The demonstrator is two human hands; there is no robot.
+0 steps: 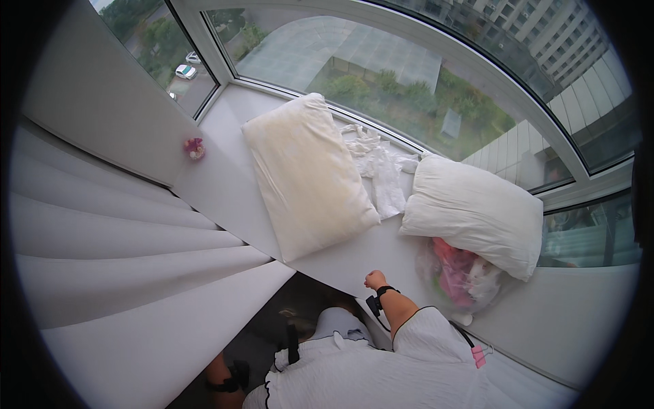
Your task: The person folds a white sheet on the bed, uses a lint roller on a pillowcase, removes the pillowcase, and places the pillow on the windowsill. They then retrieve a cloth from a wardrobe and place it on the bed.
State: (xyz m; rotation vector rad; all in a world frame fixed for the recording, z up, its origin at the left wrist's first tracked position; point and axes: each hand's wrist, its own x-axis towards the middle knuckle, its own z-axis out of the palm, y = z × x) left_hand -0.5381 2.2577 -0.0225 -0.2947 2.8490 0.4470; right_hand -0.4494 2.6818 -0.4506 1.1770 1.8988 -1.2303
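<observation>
My right hand (375, 279) is curled over the front part of a white window sill (219, 168); no object shows in it, though the fingers are mostly turned from view. Left of it and farther back lies a cream-stained pillow (311, 179). A second, white pillow (475, 209) leans by the window at the right, partly over a clear plastic bag (460, 286) with pink and white things inside. Crumpled white cloth (386, 179) lies between the pillows. Of my left arm only the strapped forearm shows at the bottom; the left hand is out of view.
White curtain folds (153, 291) hang at the left beside the sill's edge. A small pink ornament (194, 148) is at the sill's left end. Framed window panes (368, 76) run along the back. A pink binder clip (478, 357) holds a black strap near my right shoulder.
</observation>
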